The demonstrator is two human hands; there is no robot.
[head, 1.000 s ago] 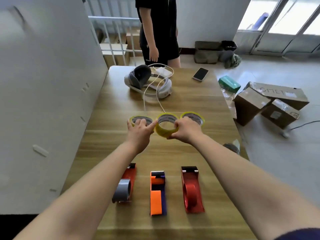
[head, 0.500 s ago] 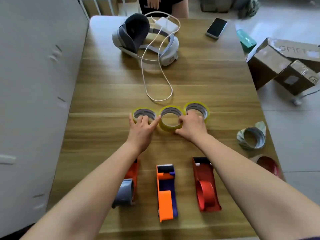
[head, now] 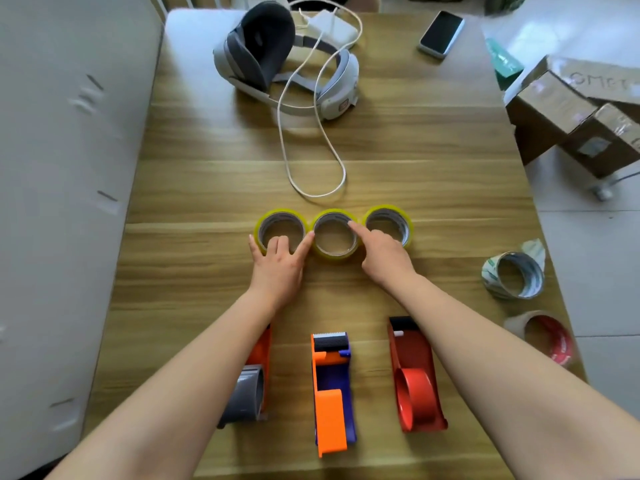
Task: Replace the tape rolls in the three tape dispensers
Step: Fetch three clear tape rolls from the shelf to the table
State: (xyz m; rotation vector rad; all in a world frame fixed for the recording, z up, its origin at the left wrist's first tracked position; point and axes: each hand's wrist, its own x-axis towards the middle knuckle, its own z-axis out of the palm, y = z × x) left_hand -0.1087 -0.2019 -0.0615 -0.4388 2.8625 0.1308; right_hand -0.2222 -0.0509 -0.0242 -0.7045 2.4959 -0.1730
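- Three yellow tape rolls lie flat in a touching row on the table (head: pixel 207 188): left roll (head: pixel 260 226), middle roll (head: pixel 320 250), right roll (head: pixel 403 216). All positions below are given relative to the middle roll.
- Left hand (head: pixel 277 263): rests at the near edge of the left roll, fingers spread apart; the index tip touches the left wall of the middle roll. It grips nothing.
- Right hand (head: pixel 382 252): the index finger is extended onto the far-right rim of the middle roll; the other fingers are curled. 0.5 s ago this hand lay flatter, covering the junction of the middle and right rolls.
- The roll row is unchanged from 0.5 s ago.
- Three dispensers stand nearer the person than the middle roll: the orange-purple dispenser (head: pixel 332 389) directly nearer, the red dispenser (head: pixel 415 375) nearer and right, the grey-roll dispenser (head: pixel 247 393) nearer and left, partly hidden by the left forearm.
- Two used cores (head: pixel 514 277) and (head: pixel 545 336) lie far right of the middle roll.
- A headset (head: pixel 263 50), cable (head: pixel 311 140) and phone (head: pixel 441 32) lie beyond the middle roll.
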